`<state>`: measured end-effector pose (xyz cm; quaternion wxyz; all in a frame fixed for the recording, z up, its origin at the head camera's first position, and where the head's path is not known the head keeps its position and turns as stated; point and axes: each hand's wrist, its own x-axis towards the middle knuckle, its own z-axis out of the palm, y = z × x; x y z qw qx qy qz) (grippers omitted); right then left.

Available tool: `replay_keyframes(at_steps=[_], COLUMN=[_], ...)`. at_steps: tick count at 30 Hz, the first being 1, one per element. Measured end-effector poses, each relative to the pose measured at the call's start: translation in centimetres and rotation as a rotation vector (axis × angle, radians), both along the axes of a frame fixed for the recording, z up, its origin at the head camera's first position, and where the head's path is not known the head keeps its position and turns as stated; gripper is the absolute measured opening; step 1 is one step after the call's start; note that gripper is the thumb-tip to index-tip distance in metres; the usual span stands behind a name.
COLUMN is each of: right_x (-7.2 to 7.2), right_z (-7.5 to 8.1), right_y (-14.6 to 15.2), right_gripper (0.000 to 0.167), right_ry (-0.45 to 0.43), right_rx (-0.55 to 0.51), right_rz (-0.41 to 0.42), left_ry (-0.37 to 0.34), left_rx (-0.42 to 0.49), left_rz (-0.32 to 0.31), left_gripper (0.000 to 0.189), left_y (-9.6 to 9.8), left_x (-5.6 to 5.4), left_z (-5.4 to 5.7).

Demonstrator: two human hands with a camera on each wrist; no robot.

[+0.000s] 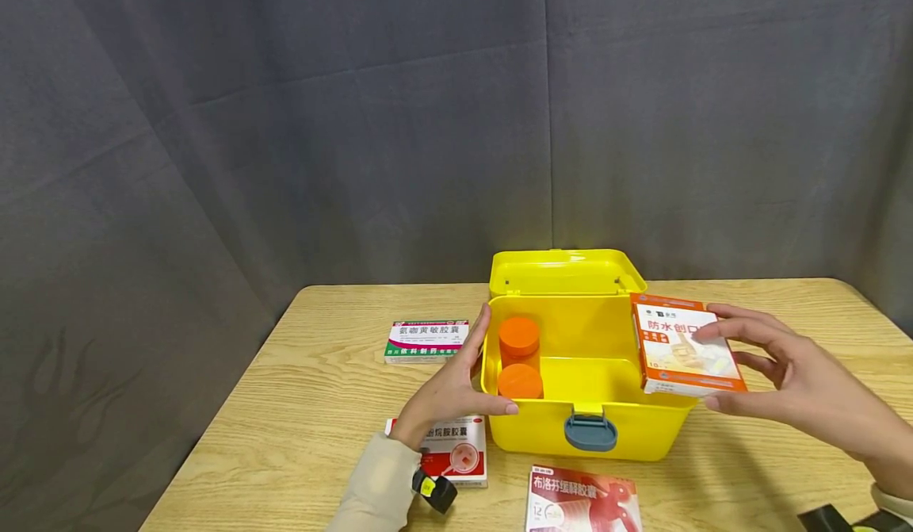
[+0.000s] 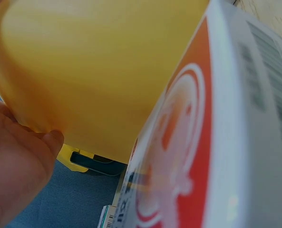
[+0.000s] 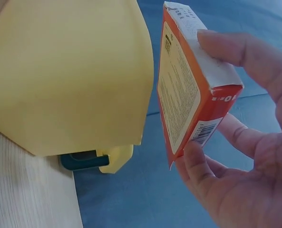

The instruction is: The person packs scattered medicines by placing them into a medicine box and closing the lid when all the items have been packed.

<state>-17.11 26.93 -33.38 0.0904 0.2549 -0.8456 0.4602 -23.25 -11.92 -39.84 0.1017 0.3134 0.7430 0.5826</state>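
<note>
A yellow storage box [image 1: 599, 433] stands with its lid raised at the back. My left hand [image 1: 445, 393] holds its left end, thumb on the front wall and fingers along the side; the left wrist view shows that hand [image 2: 22, 161] against the yellow wall. Two orange-capped bottles [image 1: 519, 335] stand inside at the left. My right hand [image 1: 792, 365] grips an orange-and-white adhesive bandage box [image 1: 685, 346] over the container's right end, tilted. In the right wrist view, thumb and fingers pinch the bandage box [image 3: 181, 90] by its edges, beside the yellow wall.
A green-and-white medicine box [image 1: 426, 342] lies left of the container. A red-and-white capsule box [image 1: 456, 457] lies partly under my left wrist. Another red medicine box [image 1: 581, 500] is at the front. A grey curtain [image 1: 428, 120] hangs behind the wooden table [image 1: 285, 405].
</note>
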Motion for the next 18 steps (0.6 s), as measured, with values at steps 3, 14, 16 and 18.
replay_keyframes(at_steps=[3, 14, 16, 18], right_x=[-0.2, -1.3, -1.4, -1.5], right_z=[0.0, -0.5, -0.5, -0.5], right_y=[-0.4, -1.8, -2.1, -2.5], right_gripper=[0.060, 0.057, 0.057, 0.056], right_ry=[-0.008, -0.002, -0.009, -0.024], right_rx=[-0.005, 0.014, 0.025, 0.035], right_rz=[0.002, 0.005, 0.006, 0.008], left_ry=[0.001, 0.007, 0.007, 0.010], left_rx=[0.000, 0.019, 0.027, 0.036], left_rz=[0.001, -0.017, -0.024, -0.032], left_gripper=[0.115, 0.115, 0.115, 0.115], left_y=[0.0, 0.0, -0.1, -0.1], left_x=[0.0, -0.1, -0.1, -0.1], left_z=[0.0, -0.1, -0.1, -0.2])
